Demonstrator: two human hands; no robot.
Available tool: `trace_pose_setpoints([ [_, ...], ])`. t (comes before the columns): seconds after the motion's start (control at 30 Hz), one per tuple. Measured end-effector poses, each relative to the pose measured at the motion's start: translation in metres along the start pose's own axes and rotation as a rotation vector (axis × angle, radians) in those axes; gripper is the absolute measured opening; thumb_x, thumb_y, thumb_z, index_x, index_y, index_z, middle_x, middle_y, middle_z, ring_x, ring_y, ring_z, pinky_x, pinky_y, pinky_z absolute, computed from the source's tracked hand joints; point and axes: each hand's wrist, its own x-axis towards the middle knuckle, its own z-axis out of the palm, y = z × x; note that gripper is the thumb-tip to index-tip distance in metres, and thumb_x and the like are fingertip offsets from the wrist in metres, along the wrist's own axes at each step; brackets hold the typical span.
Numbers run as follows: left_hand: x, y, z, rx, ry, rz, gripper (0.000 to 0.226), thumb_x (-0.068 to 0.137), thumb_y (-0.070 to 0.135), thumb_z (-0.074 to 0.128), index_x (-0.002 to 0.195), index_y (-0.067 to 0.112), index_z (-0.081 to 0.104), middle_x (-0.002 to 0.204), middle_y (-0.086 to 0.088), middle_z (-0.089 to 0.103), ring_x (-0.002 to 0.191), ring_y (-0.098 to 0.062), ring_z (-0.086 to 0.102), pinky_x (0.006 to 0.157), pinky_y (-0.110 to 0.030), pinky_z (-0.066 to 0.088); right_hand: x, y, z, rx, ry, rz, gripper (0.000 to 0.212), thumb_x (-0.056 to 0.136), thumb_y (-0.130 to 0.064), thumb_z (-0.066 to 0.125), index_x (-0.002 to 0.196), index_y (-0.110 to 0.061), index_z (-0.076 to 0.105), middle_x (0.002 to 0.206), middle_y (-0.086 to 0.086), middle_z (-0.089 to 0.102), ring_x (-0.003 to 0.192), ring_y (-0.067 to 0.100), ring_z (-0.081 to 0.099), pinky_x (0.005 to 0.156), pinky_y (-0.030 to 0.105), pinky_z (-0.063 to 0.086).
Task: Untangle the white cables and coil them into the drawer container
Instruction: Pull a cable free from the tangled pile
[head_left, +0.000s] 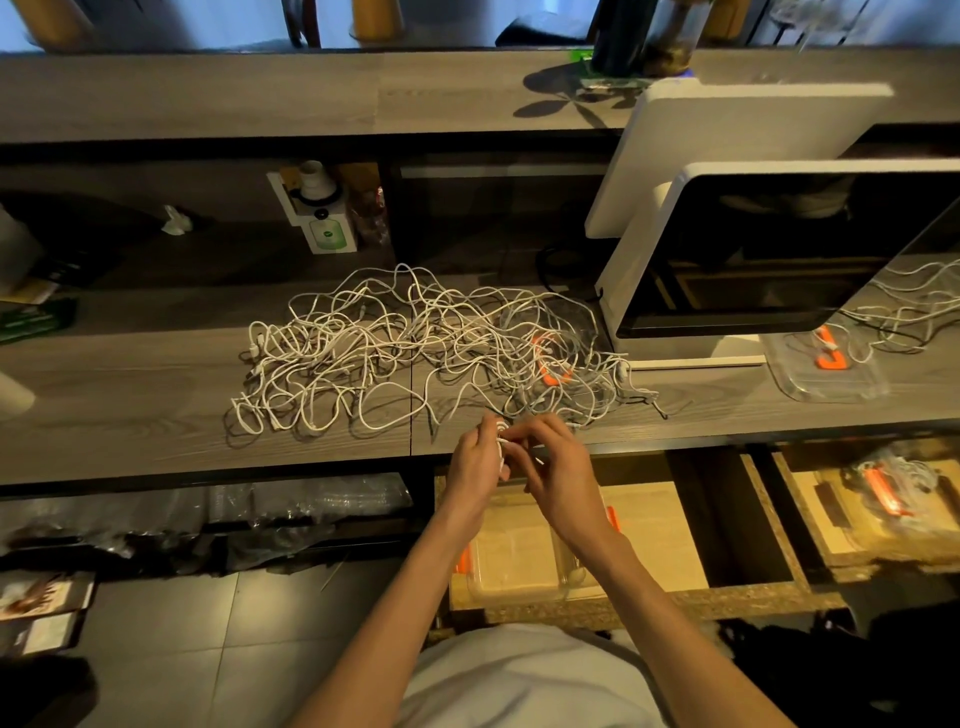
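Note:
A big tangle of white cables (415, 348) sprawls across the grey wooden counter (130, 405). At the counter's front edge my left hand (475, 462) grips a small coil of white cable (501, 441). My right hand (556, 462) pinches the same coil from the right. Below my hands an open drawer (649, 519) holds a clear plastic container (519, 566) with orange clips; my forearms hide part of it.
A white-framed monitor (779, 249) stands at the right on the counter, with a clear lid (826, 374) and an orange clip beside it. A second drawer (883, 509) at the far right holds a container with cables. A shelf with boxes runs behind the pile.

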Motion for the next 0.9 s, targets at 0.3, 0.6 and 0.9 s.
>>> trace_pose_setpoints([
  [0.3, 0.002, -0.013, 0.003, -0.036, -0.002, -0.044, 0.035, 0.105, 0.011, 0.038, 0.09, 0.006, 0.069, 0.072, -0.008, 0.061, 0.059, -0.017, 0.053, 0.049, -0.028, 0.032, -0.004, 0.011, 0.004, 0.014, -0.096, 0.094, 0.006, 0.101, -0.019, 0.064, 0.097, -0.016, 0.068, 0.096, -0.008, 0.057, 0.087, 0.009, 0.063, 0.073, 0.033, 0.056],
  [0.6, 0.002, -0.022, 0.001, -0.102, -0.012, -0.114, 0.03, 0.1, 0.0, 0.039, 0.093, 0.001, 0.069, 0.076, -0.017, 0.063, 0.055, -0.019, 0.054, 0.044, -0.025, 0.033, -0.01, 0.02, 0.003, 0.104, -0.174, 0.228, 0.007, 0.1, -0.019, 0.066, 0.093, -0.022, 0.069, 0.095, 0.003, 0.064, 0.085, 0.006, 0.063, 0.076, 0.019, 0.05],
  [0.9, 0.011, -0.039, 0.013, -0.26, -0.035, -0.213, 0.024, 0.105, 0.006, 0.039, 0.093, -0.004, 0.057, 0.061, -0.01, 0.06, 0.042, -0.014, 0.054, 0.036, -0.02, 0.032, -0.03, 0.044, 0.001, 0.193, -0.085, 0.295, 0.017, 0.1, -0.023, 0.066, 0.117, -0.023, 0.066, 0.105, -0.008, 0.07, 0.093, 0.011, 0.069, 0.072, 0.027, 0.059],
])
